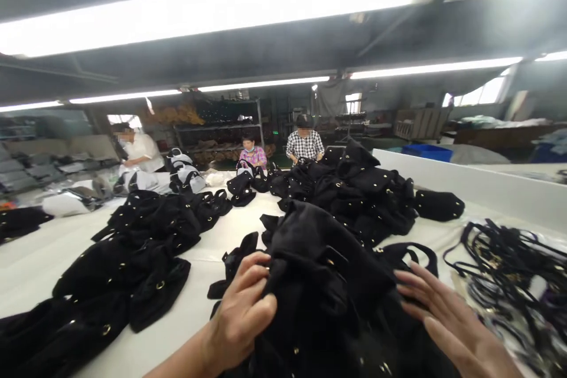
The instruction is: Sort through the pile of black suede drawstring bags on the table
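A black fabric bag [319,283] with small gold-coloured metal fittings stands in front of me, its upper part slumped. My left hand [243,301] grips the bag's left side, fingers curled behind the cloth and thumb in front. At the bag's right side is my right hand [438,307], its fingers stretched out and apart; the fingertips are close to the fabric, and I cannot tell whether they touch. A black handle loop [419,251] shows just beyond my right fingers. The bag's lower part runs out of view at the bottom.
Black bags lie in a long heap [133,260] at left and a taller pile [354,189] ahead. Tangled black straps [509,277] lie at right. A low white partition [465,183] edges the table [212,266]. Several people work at the far side, near grey-white bags [183,174].
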{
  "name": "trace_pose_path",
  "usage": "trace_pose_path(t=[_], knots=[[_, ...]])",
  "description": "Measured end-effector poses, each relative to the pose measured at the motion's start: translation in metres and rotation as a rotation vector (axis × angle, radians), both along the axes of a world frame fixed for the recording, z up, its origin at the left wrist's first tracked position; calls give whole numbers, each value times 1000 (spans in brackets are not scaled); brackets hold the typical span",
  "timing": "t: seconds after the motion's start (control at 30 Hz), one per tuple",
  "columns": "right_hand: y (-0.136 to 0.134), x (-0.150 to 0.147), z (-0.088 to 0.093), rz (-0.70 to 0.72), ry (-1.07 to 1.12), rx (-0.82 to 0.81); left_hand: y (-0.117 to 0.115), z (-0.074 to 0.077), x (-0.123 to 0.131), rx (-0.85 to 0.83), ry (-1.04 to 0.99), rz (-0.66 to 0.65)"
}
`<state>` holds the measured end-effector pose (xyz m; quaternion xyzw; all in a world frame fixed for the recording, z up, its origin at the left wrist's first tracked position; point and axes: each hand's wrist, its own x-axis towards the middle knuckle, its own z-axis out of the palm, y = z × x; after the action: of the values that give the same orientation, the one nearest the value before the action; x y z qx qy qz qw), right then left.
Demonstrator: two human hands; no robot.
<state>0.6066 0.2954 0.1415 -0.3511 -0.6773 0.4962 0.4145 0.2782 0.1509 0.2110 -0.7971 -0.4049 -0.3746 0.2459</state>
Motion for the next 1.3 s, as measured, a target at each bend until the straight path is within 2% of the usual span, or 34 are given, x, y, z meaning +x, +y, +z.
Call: trace_pose_path(t=[0.1, 0.2, 0.27, 0.37, 0.43, 0.5, 0.63, 0.73, 0.83, 0.93, 1.07, 1.2, 1.3], knots=[[-20, -5, 29, 232, -24, 149, -1, -13, 47, -170, 4, -79], [-41, -7, 46, 292, -175, 189, 2, -23, 84, -312, -29, -145], [-46, -4, 47, 270, -264, 158, 3, -25, 101, -366, -67, -190], [-46, 5, 35, 203, -323, 119, 3, -18, 113, -400, -144, -227], [-46, 11, 26, 157, -379, 77, 2, -10, 116, -398, -172, -237], [-46, 13, 22, 46, -442, 92, 0, -4, 117, -378, -193, -241], [-43, 16, 32, -318, -377, 402, -6, 2, 115, -410, -283, -185], [-35, 21, 42, -454, -307, 592, -10, 7, 111, -447, -342, -98], [-30, 23, 44, -390, -237, 643, -15, 12, 107, -405, -355, -48], [-31, 20, 36, -249, -152, 514, -19, 13, 104, -361, -350, -32], [-42, 13, 32, -179, -47, 387, -24, 3, 103, -370, -418, -1], [-56, 12, 43, -175, 47, 345, -32, -11, 98, -348, -441, -34], [-62, 20, 50, -167, 88, 202, -39, -15, 94, -263, -487, -13]])
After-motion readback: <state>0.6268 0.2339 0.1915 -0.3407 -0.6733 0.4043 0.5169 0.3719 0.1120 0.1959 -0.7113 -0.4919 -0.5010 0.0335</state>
